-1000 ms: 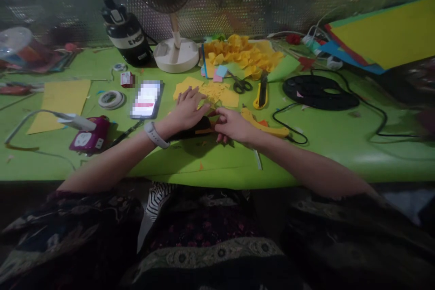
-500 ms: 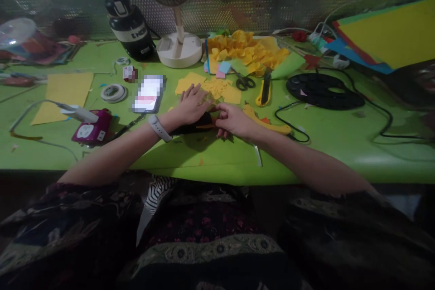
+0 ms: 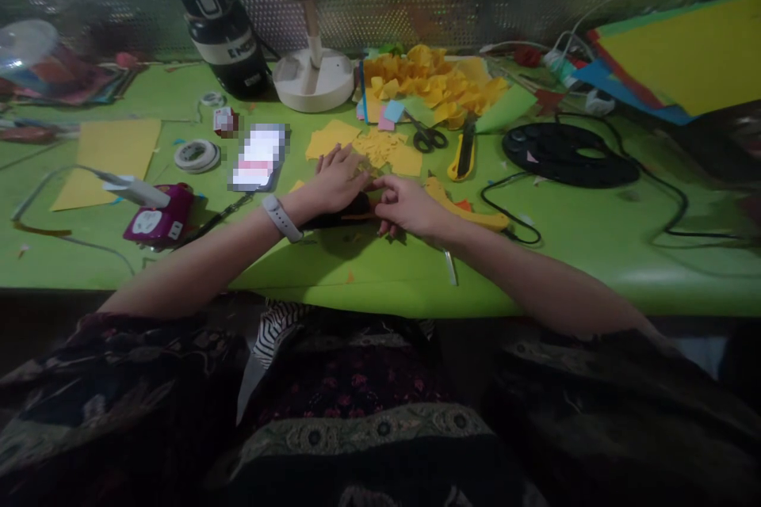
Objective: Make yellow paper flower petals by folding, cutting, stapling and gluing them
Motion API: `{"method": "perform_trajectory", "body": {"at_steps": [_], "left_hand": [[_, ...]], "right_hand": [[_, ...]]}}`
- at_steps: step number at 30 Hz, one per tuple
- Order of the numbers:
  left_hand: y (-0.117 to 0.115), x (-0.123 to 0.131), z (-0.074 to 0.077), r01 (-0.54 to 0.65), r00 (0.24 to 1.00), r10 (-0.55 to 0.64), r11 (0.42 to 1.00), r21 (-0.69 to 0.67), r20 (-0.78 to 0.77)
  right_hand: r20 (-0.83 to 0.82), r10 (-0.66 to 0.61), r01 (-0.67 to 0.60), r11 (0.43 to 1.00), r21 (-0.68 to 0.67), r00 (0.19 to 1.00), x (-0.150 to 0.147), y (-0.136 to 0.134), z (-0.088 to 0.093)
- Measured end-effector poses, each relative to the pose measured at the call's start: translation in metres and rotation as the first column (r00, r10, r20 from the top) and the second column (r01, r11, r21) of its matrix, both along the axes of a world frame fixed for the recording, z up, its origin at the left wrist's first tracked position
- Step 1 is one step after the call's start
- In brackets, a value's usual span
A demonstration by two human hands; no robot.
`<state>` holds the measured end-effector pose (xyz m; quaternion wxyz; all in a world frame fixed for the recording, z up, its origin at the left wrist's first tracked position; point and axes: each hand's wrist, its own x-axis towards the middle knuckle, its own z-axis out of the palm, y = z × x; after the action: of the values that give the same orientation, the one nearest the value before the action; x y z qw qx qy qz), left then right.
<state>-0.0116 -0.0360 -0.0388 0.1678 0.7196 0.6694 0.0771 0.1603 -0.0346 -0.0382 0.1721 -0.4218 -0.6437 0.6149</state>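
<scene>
My left hand [image 3: 341, 186], with a white band on its wrist, lies flat with fingers stretched over a dark, elongated object [image 3: 336, 219]. That object's kind is hidden by the hand. Close against it on the right is my right hand [image 3: 407, 204], thumb and index finger pinched together near my left fingertips. What the pinch holds is too small to make out. A thin orange-brown edge shows between the dark object and my right fingers. Just beyond both hands lie yellow paper sheets [image 3: 333, 139] with a heap of small yellow cut-outs [image 3: 380, 149].
Right of my hands lie a yellow glue gun [image 3: 469, 214], a yellow cutter [image 3: 462, 158], black scissors [image 3: 429, 136] and a black palette-shaped plate [image 3: 564, 154]. Leftward are a phone [image 3: 260, 158], tape roll [image 3: 197, 156] and purple plug adapter [image 3: 159, 215]. Behind stand a fan [image 3: 314, 87] and bottle [image 3: 229, 47].
The view has tilted slightly, so the table sits a little higher in the picture. Both hands keep nearly the same place and pose.
</scene>
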Motion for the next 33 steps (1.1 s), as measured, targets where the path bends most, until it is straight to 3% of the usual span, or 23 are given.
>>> {"method": "perform_trajectory", "body": {"at_steps": [33], "left_hand": [[-0.0019, -0.003, 0.0013, 0.114, 0.993, -0.113, 0.993, 0.045, -0.02]], "right_hand": [[-0.016, 0.02, -0.02, 1.0, -0.003, 1.0, 0.0015, 0.0034, -0.0022]]}}
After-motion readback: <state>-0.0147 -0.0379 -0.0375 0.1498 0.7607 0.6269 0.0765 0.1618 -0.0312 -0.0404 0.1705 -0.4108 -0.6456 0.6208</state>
